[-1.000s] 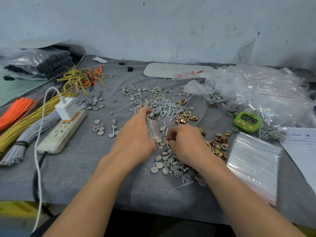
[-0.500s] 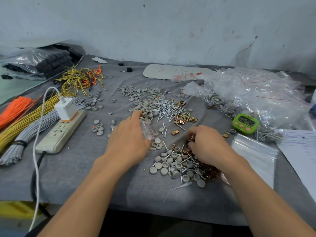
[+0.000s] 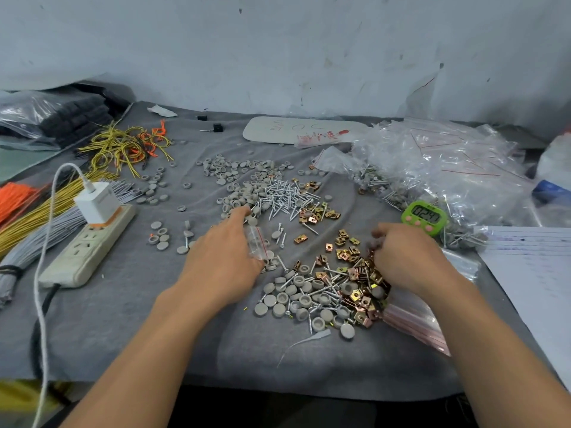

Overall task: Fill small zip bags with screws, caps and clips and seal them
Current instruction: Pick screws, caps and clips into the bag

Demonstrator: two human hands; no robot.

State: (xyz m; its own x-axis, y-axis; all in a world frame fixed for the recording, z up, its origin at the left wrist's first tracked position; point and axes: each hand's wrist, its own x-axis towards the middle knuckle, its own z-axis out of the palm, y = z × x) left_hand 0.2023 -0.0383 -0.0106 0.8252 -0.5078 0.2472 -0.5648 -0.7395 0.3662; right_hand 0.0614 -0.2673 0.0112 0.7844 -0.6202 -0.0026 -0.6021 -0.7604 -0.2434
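Left grip (image 3: 222, 261) pinches a small bag (image 3: 257, 242) on its thumb side. The forefinger is stretched toward twelve o'clock, onto the edge of the caps (image 3: 234, 189). The bag looks nearly empty, with perhaps a grey cap inside, and I judge it still unsealed, though its mouth is hard to read.

At one o'clock from that grip lie loose screws (image 3: 284, 196), and just past them a few clips (image 3: 318, 211). A mixed heap (image 3: 321, 298) of all three parts sits at the desk's (image 3: 123, 319) six o'clock, between the two wrists.

Right grip (image 3: 408, 257) is curled down into the clips at the heap's two o'clock edge. Whether its fingertips hold a clip is hidden, so I cannot tell.

A green timer (image 3: 425, 216) stands at twelve o'clock from this grip. Behind it, at the desk's two o'clock, filled bags (image 3: 438, 168) are mounded high. Empty bags (image 3: 415, 325) lie stacked under the right forearm, at five o'clock.

The mound suggests a good share of the work is done. This bag seems early in its fill, with clips, screws and sealing likely still to come. Plenty of loose parts and empty bags remain.
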